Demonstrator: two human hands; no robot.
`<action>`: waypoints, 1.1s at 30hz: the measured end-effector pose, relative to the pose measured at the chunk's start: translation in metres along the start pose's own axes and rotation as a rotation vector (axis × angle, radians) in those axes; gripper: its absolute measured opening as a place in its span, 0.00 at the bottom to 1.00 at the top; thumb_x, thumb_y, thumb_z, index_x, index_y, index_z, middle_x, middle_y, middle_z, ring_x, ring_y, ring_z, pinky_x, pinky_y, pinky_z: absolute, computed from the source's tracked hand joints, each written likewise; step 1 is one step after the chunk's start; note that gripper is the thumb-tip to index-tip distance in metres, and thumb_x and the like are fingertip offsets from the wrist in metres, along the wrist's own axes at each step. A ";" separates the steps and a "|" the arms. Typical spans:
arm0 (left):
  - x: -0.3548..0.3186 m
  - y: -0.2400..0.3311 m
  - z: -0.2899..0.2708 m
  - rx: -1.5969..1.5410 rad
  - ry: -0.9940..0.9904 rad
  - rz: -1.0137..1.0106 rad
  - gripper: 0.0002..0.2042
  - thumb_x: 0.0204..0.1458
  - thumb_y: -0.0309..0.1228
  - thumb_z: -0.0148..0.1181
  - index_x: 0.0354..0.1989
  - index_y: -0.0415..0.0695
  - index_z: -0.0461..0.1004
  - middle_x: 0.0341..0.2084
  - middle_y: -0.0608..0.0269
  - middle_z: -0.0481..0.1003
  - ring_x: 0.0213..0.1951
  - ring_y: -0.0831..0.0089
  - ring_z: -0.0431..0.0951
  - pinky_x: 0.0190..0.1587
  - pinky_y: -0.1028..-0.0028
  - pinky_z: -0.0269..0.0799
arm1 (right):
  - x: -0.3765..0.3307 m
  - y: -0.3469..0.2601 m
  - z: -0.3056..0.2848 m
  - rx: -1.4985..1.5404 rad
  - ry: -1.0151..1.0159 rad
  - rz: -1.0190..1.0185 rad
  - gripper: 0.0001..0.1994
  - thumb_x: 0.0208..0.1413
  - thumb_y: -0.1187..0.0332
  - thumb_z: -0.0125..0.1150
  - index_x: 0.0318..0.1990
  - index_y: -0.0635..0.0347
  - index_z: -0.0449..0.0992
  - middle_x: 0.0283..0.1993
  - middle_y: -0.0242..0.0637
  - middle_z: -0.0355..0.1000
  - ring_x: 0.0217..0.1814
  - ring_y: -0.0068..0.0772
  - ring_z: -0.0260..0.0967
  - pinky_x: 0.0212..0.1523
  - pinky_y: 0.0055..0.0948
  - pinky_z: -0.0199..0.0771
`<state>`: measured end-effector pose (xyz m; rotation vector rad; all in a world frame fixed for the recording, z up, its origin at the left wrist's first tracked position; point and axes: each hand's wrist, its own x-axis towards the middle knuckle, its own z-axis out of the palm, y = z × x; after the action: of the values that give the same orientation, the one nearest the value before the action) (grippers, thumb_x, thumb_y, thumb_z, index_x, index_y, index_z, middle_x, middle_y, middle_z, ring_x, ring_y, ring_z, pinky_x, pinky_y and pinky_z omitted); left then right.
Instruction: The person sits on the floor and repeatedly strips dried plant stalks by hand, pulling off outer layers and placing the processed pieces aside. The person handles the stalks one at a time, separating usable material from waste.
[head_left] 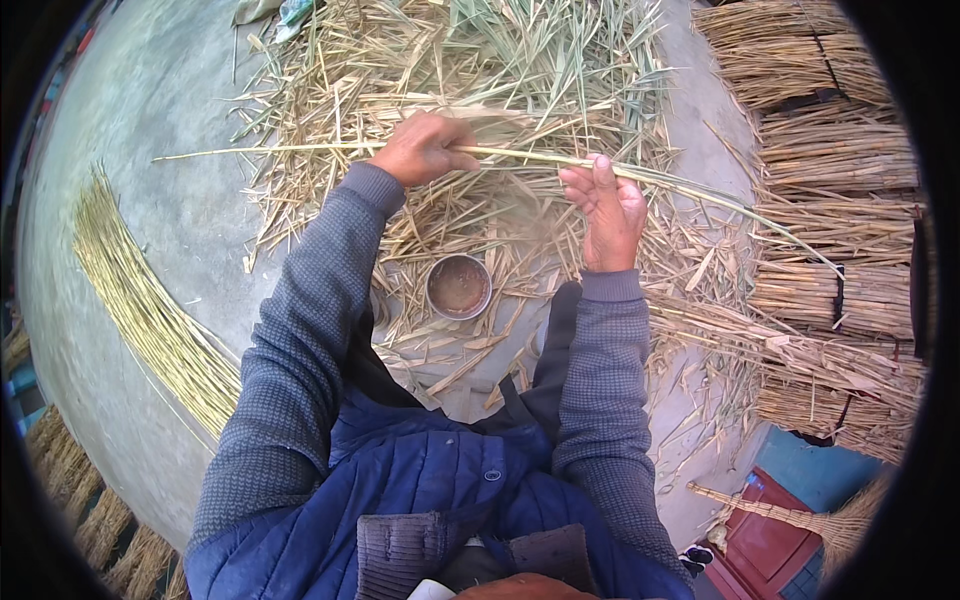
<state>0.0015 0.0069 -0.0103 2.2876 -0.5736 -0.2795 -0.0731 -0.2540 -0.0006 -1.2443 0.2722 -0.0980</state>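
Observation:
A long, thin green-yellow reed stalk stretches crosswise before me, its thin end reaching left and its other end drooping to the right. My left hand is closed round it near the middle. Farther right, my right hand has its palm turned up, and the stalk passes between thumb and curled fingers. Beneath both hands spreads a heap of dry and green leaf strips. A small round metal bowl with a brownish inside sits on the floor between my legs.
On the left, a sheaf of peeled yellow-green stalks lies on the concrete floor. Tied reed bundles are stacked along the right, with loose unpeeled stalks across them. A broom lies near a red object at lower right.

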 end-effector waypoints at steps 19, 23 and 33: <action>0.022 0.018 0.000 -1.012 0.349 -0.209 0.06 0.58 0.30 0.65 0.36 0.42 0.78 0.27 0.65 0.81 0.32 0.81 0.78 0.38 0.81 0.71 | -0.014 -0.002 -0.002 0.030 0.020 -0.090 0.20 0.70 0.62 0.50 0.56 0.73 0.67 0.48 0.55 0.77 0.45 0.39 0.80 0.45 0.29 0.82; 0.022 -0.020 -0.033 -1.024 0.599 -0.133 0.08 0.56 0.30 0.66 0.39 0.40 0.78 0.29 0.63 0.82 0.33 0.75 0.81 0.46 0.68 0.77 | -0.012 -0.002 -0.011 0.007 0.052 -0.048 0.19 0.70 0.62 0.50 0.55 0.72 0.68 0.48 0.54 0.77 0.44 0.39 0.80 0.45 0.30 0.82; 0.012 0.048 0.029 0.187 0.234 0.477 0.13 0.52 0.40 0.68 0.38 0.44 0.80 0.31 0.60 0.79 0.37 0.64 0.78 0.43 0.66 0.68 | -0.009 0.006 0.008 0.076 -0.019 0.028 0.16 0.67 0.60 0.56 0.49 0.67 0.72 0.46 0.50 0.79 0.43 0.36 0.81 0.43 0.26 0.82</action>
<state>-0.0135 -0.0465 0.0037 2.2317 -1.0271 0.2807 -0.0799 -0.2425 -0.0025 -1.1648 0.2669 -0.0717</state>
